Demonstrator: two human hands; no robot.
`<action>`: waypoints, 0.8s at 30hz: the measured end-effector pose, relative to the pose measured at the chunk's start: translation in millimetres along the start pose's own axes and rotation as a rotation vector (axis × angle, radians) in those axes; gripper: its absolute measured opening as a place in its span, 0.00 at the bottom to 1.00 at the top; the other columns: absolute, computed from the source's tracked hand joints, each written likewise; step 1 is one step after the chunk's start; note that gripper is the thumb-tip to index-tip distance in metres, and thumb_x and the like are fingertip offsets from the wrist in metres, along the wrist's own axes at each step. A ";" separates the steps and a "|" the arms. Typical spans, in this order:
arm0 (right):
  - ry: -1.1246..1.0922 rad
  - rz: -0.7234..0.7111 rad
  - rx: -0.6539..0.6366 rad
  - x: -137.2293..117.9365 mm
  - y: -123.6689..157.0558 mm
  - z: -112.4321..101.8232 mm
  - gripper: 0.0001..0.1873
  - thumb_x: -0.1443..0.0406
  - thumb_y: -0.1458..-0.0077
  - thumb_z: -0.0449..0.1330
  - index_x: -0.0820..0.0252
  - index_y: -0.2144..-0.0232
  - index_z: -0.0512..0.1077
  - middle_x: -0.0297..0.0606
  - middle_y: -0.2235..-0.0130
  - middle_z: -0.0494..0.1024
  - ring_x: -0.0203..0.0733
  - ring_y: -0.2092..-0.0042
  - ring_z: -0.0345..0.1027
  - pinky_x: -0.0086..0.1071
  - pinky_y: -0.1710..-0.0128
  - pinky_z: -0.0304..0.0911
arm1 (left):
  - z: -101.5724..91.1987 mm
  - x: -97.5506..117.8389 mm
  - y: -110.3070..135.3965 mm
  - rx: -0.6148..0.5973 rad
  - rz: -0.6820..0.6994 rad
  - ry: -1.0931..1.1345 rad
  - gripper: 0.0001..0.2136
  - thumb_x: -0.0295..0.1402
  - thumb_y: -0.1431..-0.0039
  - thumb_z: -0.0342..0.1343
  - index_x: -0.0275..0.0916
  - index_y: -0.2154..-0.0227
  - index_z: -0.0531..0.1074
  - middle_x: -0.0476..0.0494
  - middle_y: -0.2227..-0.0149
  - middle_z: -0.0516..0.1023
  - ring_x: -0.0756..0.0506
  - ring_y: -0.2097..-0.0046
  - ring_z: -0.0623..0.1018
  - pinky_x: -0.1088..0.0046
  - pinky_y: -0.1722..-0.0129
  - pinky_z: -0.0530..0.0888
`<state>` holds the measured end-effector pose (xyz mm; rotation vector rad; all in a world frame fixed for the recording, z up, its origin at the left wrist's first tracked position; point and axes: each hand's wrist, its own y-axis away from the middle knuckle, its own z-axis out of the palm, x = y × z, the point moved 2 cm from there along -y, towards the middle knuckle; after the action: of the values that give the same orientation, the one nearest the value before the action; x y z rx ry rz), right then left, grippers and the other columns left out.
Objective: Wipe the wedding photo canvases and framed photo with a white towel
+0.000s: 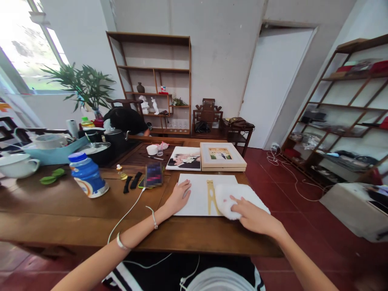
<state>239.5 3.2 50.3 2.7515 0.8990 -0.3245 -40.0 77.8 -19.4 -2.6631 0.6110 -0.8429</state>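
A white flat board (197, 194) with a gold stand piece (210, 197) lies on the wooden table (60, 210) in front of me. My left hand (179, 197) rests flat on the board's left edge, fingers spread. My right hand (253, 216) presses a fluffy white cloth (226, 200) onto the board's right part, fingers curled on it.
Behind the board lie a photo print (184, 158) and a stack of framed pictures (222, 157). A blue-capped bottle (87, 174), a phone (153, 174) with a white cable, pots and bowls stand to the left. Shelves line the back wall and the right side.
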 end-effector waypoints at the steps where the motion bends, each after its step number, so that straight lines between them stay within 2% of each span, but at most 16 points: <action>1: -0.012 -0.004 -0.026 -7.0 10.5 -0.4 0.26 0.78 0.61 0.45 0.57 0.61 0.70 0.42 0.44 0.66 0.46 0.37 0.42 0.46 0.40 0.43 | -0.3 0.6 -0.1 -0.004 0.000 -0.002 0.15 0.29 0.41 0.45 0.38 0.53 0.70 0.35 0.45 0.68 0.39 0.41 0.64 0.50 0.42 0.56; 3: -0.029 0.001 -0.054 -14.4 23.3 -1.7 0.26 0.78 0.61 0.45 0.56 0.62 0.70 0.41 0.45 0.67 0.46 0.37 0.45 0.45 0.41 0.46 | -0.8 1.4 -0.1 -0.010 -0.002 -0.003 0.15 0.29 0.41 0.45 0.37 0.53 0.70 0.35 0.45 0.67 0.39 0.41 0.63 0.50 0.42 0.56; 5: -0.038 0.013 -0.057 -11.2 22.1 -3.0 0.26 0.78 0.61 0.45 0.56 0.61 0.70 0.41 0.45 0.67 0.46 0.38 0.47 0.45 0.42 0.47 | -1.0 1.8 -0.2 -0.010 0.002 -0.003 0.15 0.29 0.41 0.45 0.37 0.53 0.70 0.35 0.45 0.68 0.39 0.41 0.64 0.50 0.42 0.56; 7: -0.039 0.015 -0.021 1.5 7.6 -3.7 0.27 0.77 0.61 0.45 0.58 0.58 0.69 0.41 0.45 0.67 0.46 0.38 0.46 0.46 0.40 0.44 | -1.0 1.8 -0.2 -0.003 0.008 -0.002 0.15 0.29 0.41 0.45 0.37 0.54 0.70 0.35 0.46 0.68 0.40 0.41 0.64 0.51 0.42 0.56; 11: -0.021 -0.001 0.100 36.8 -38.1 -2.7 0.27 0.77 0.60 0.45 0.62 0.56 0.67 0.42 0.41 0.61 0.44 0.36 0.38 0.47 0.38 0.35 | -0.4 0.9 -0.4 -0.009 -0.002 0.003 0.15 0.29 0.41 0.45 0.37 0.54 0.70 0.34 0.45 0.68 0.39 0.41 0.64 0.49 0.42 0.56; 15: 0.034 0.043 0.193 55.2 -63.6 -3.2 0.25 0.77 0.59 0.45 0.65 0.57 0.67 0.48 0.40 0.58 0.44 0.35 0.35 0.47 0.38 0.34 | 0.0 0.3 -0.5 -0.001 -0.005 0.024 0.14 0.29 0.42 0.46 0.37 0.54 0.70 0.34 0.46 0.68 0.39 0.42 0.64 0.47 0.43 0.55; 18: 0.033 0.046 0.150 46.7 -54.4 -4.6 0.27 0.78 0.60 0.45 0.64 0.55 0.66 0.47 0.41 0.61 0.44 0.36 0.36 0.48 0.38 0.36 | 0.7 -0.5 -0.6 0.009 -0.001 0.033 0.14 0.29 0.42 0.46 0.38 0.54 0.71 0.34 0.46 0.68 0.39 0.42 0.65 0.48 0.42 0.55; 24: -0.006 0.004 -0.020 -4.1 2.8 -1.3 0.26 0.78 0.62 0.45 0.58 0.61 0.69 0.44 0.47 0.68 0.47 0.36 0.41 0.48 0.40 0.42 | -0.3 1.0 -0.2 -0.006 -0.001 0.010 0.15 0.30 0.41 0.45 0.37 0.53 0.70 0.34 0.46 0.68 0.38 0.41 0.63 0.48 0.43 0.56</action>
<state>238.1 -0.8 53.1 2.7325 0.8905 -0.3213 -39.4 77.5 -18.6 -2.6664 0.6154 -0.8569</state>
